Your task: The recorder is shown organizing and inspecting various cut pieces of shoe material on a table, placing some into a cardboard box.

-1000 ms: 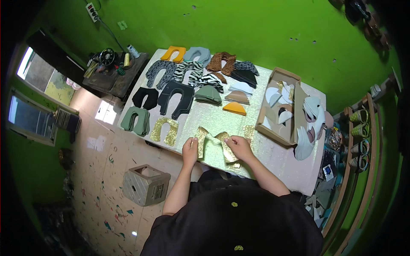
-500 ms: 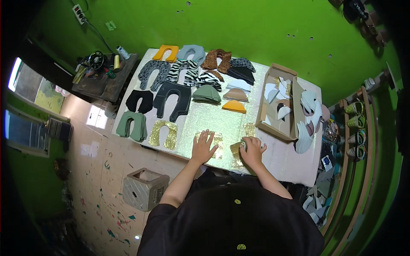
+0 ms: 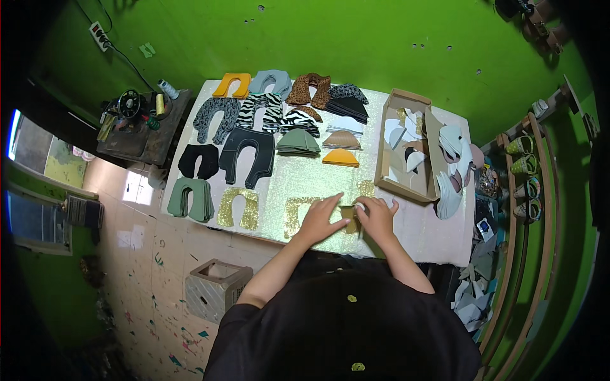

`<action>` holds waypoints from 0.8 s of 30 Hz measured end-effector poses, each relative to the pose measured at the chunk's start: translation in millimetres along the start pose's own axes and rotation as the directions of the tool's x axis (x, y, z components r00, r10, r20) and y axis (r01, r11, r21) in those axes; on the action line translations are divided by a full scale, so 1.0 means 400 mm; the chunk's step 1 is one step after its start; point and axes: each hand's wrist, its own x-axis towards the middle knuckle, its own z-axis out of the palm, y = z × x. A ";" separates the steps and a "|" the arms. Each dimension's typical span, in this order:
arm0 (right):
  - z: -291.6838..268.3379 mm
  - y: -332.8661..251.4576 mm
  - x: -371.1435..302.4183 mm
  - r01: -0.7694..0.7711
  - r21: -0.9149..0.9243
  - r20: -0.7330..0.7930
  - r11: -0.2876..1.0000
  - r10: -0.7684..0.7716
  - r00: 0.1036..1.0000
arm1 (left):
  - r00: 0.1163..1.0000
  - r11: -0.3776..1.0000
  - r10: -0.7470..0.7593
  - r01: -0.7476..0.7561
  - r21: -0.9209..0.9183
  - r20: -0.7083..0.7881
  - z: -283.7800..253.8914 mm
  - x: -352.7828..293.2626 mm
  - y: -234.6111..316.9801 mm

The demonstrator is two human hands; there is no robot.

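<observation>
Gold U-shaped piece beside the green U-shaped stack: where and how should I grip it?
Probably pinch the tip of its right leg, coming from the front of the table: the gold piece lies flat, both legs pointing that way, and the green stack sits close on its left.

You wear a plain black top (image 3: 305, 336) with short sleeves (image 3: 236, 317) that leave your forearms bare. Small yellow-green marks (image 3: 351, 298) run down its middle, their detail too small to tell. Your left hand (image 3: 319, 221) and right hand (image 3: 379, 222) are ungloved.
</observation>
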 end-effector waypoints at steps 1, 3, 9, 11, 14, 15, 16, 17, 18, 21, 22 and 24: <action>-0.003 -0.007 0.005 0.002 0.046 -0.015 0.999 -0.001 1.000 | 1.000 1.000 0.001 0.000 -0.007 0.020 0.009 0.014 -0.009; -0.022 -0.022 0.016 0.023 0.024 -0.035 0.999 -0.022 0.999 | 0.999 1.000 0.000 0.000 -0.014 0.034 0.013 0.028 -0.028; -0.045 0.009 0.034 -0.009 -0.015 -0.054 1.000 0.008 0.999 | 0.949 0.802 -0.315 0.278 -0.529 0.021 -0.041 0.037 -0.035; -0.053 0.009 0.037 -0.021 0.042 -0.053 0.999 0.023 0.998 | 0.944 0.766 -0.331 0.279 -0.579 0.017 -0.063 0.035 -0.042; -0.021 0.035 0.065 -0.182 0.393 0.194 0.901 0.112 0.975 | 0.938 0.833 -0.327 0.228 -0.504 -0.118 -0.096 0.029 -0.070; -0.006 0.011 0.065 -0.254 0.539 0.186 0.803 0.180 0.966 | 0.921 0.816 -0.362 0.236 -0.527 -0.147 -0.106 0.025 -0.080; 0.028 0.015 0.066 -0.213 0.527 0.168 0.823 0.145 0.975 | 0.901 0.799 -0.396 0.243 -0.550 -0.177 -0.117 0.019 -0.089; 0.027 -0.018 0.071 -0.221 0.502 0.201 0.836 0.136 0.970 | 0.883 0.786 -0.442 0.295 -0.543 -0.160 -0.133 0.009 -0.101; 0.025 -0.048 0.075 -0.228 0.477 0.234 0.849 0.127 0.964 | 0.881 0.786 -0.444 0.297 -0.542 -0.161 -0.143 0.000 -0.115; 0.120 -0.043 0.090 -0.192 0.420 0.219 0.887 0.106 0.970 | 0.856 0.861 -0.480 0.419 -0.288 -0.191 -0.155 -0.030 -0.180; 0.152 -0.040 0.092 -0.175 0.353 0.196 0.919 0.110 0.974 | 0.856 0.863 -0.479 0.419 -0.284 -0.193 -0.150 -0.040 -0.201; 0.192 -0.056 0.078 -0.070 0.130 0.147 0.989 0.051 0.988 | 0.830 0.837 -0.536 0.500 -0.224 -0.152 -0.142 -0.058 -0.235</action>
